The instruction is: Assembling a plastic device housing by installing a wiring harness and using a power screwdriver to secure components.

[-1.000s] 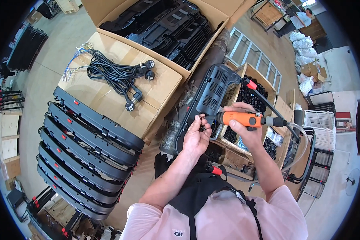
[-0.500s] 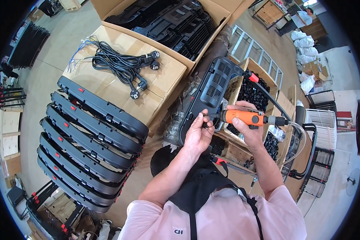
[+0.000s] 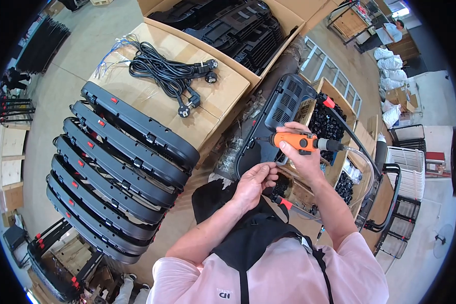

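My right hand (image 3: pixel 303 158) grips an orange power screwdriver (image 3: pixel 295 141) whose tip points left at a black vented plastic housing (image 3: pixel 283 109) standing in front of me. A black hose runs from the tool's rear to the right. My left hand (image 3: pixel 253 183) is below the tool, fingers pinched together near the housing's lower edge; whatever small part it may pinch is too small to tell. A second orange-tipped tool (image 3: pixel 287 203) lies just under my hands.
Several long black panels (image 3: pixel 121 167) lean in a row at left. A closed cardboard box (image 3: pixel 152 96) carries coiled black power cords (image 3: pixel 167 71). An open box of black parts (image 3: pixel 238 25) is behind. Bins of small black pieces (image 3: pixel 327 124) sit at right.
My left hand has dropped from the housing beside the tool tip to lower down near its bottom edge. The screwdriver has stayed against the housing.
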### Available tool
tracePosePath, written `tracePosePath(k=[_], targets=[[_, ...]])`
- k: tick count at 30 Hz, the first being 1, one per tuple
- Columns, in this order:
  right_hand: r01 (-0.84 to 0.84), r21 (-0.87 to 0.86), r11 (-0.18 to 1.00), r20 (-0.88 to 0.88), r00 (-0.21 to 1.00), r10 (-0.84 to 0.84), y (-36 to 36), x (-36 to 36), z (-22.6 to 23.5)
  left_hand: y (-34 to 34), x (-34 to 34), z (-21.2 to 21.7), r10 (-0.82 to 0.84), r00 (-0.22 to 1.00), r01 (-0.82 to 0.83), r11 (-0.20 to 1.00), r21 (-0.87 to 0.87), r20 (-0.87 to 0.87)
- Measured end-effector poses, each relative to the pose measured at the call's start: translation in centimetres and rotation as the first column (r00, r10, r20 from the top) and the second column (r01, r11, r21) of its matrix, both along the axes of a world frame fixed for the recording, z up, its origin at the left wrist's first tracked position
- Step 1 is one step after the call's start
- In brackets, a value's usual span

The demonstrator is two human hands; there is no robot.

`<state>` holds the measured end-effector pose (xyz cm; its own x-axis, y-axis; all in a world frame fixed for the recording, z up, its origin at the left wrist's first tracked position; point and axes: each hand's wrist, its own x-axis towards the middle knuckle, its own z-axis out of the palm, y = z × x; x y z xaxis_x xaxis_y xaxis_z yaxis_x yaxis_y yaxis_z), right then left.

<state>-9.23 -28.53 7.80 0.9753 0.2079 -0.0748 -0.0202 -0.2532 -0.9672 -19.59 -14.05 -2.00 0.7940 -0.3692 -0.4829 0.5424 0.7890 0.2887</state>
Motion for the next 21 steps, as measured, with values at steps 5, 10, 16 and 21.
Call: tracePosePath(k=[5, 10, 16, 21], targets=[[-0.022, -0.02, 1.0, -0.017, 1.0, 0.022, 1.2, 0.2, 0.7, 1.1, -0.9, -0.4, -0.039, 0.999, 0.04, 0.996, 0.075, -0.015], [-0.106, -0.101, 0.989, 0.075, 0.991, 0.114, 1.9, 0.9, 0.2, 1.7, -1.4, -0.4, 0.081, 0.994, -0.074, 0.991, 0.107, -0.067], [-0.103, -0.07, 0.992, 0.071, 0.992, 0.108, 2.0, 0.9, -0.3, 1.8, -0.8, -1.1, 0.127, 0.977, -0.135, 0.99, -0.038, -0.172], [-0.013, -0.043, 0.999, 0.038, 0.999, 0.015, 1.2, -1.1, 1.4, 1.2, 0.3, -1.4, 0.178, 0.941, -0.23, 0.96, -0.158, -0.289]])
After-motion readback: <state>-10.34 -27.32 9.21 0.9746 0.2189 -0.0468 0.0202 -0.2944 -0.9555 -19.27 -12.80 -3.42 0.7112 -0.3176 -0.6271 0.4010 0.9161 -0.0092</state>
